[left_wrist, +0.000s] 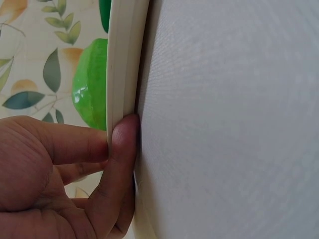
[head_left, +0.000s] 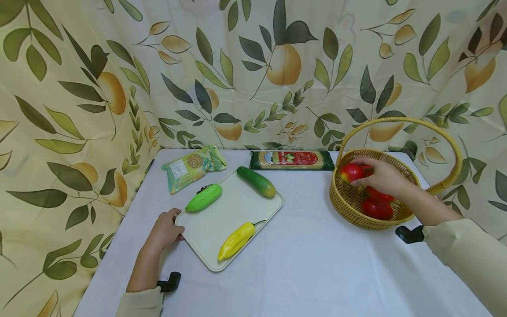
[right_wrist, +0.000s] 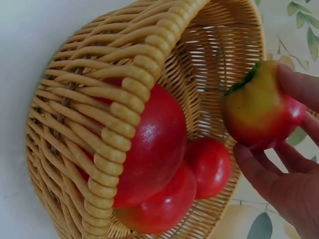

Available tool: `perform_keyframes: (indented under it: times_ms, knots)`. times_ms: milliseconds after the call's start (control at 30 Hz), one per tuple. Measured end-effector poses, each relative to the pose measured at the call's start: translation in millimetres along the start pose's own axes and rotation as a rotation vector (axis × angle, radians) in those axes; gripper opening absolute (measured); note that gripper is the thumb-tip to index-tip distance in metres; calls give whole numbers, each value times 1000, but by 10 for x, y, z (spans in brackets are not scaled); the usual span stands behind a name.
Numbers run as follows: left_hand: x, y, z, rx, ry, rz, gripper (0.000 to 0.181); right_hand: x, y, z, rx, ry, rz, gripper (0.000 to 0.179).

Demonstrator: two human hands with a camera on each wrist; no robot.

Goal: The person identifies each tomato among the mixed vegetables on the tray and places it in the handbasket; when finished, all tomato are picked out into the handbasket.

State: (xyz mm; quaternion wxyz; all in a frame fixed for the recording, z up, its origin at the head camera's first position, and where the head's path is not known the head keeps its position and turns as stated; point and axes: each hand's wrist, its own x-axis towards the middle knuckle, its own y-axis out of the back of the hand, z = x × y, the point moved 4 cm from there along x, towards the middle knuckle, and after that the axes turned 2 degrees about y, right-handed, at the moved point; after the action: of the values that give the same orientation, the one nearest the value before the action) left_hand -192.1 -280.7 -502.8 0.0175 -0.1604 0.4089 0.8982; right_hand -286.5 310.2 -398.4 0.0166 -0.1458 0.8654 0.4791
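Observation:
My left hand [head_left: 165, 229] pinches the left edge of a cream tray [head_left: 202, 233], its thumb and fingers on either side of the rim in the left wrist view. On the tray lie a light green vegetable [head_left: 203, 198], a dark green cucumber [head_left: 256, 182] and a yellow pepper [head_left: 236, 241]. Over the wicker basket [head_left: 354, 215], my right hand [head_left: 382, 176] holds a red-and-yellow fruit [right_wrist: 264, 107] with a green top between thumb and fingers. Below it, inside the basket, sit a large red fruit [right_wrist: 157, 144] and smaller red ones [right_wrist: 208, 167].
Behind the tray lies a green-and-yellow packet [head_left: 194, 167]. A dark green package with a red label [head_left: 293, 160] lies along the table's back edge, left of the basket. The basket's tall handle [head_left: 400, 119] arches above its rim. Patterned curtains [head_left: 253, 101] stand behind the white-covered table [head_left: 301, 264].

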Motion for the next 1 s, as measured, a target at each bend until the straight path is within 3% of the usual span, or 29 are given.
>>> perform_keyframes:
  times_ms: [333,1000]
  knots:
    - [10,4,8,-12,-27,4,56,59,-83,78,-66,6,-38,72]
    - [21,2,-11,-19,-29,8,56,71,-175,108,-47,-1,-88,69]
